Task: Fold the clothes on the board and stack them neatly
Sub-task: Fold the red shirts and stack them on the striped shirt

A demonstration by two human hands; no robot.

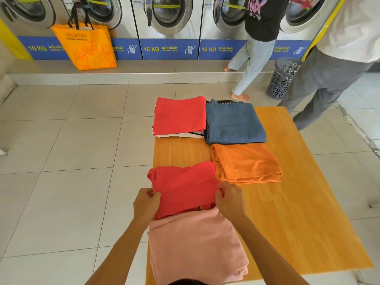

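Note:
A folded red garment (185, 187) lies on the orange wooden board (298, 202), at its near left. My left hand (146, 202) pinches its left edge and my right hand (230, 199) pinches its right edge. In front of it, closest to me, lies a folded pink garment (195, 245). To the right of the red piece sits a folded orange garment (246, 162). Behind that is a folded blue garment (234, 123). At the far left a second folded red garment (181, 115) tops a striped white one (181, 135).
A row of washing machines (168, 17) lines the far wall, with an orange bag (88, 48) hanging before them. Two people (257, 48) stand at the far right beside a grey laundry basket (283, 77). Tiled floor (72, 161) surrounds the board.

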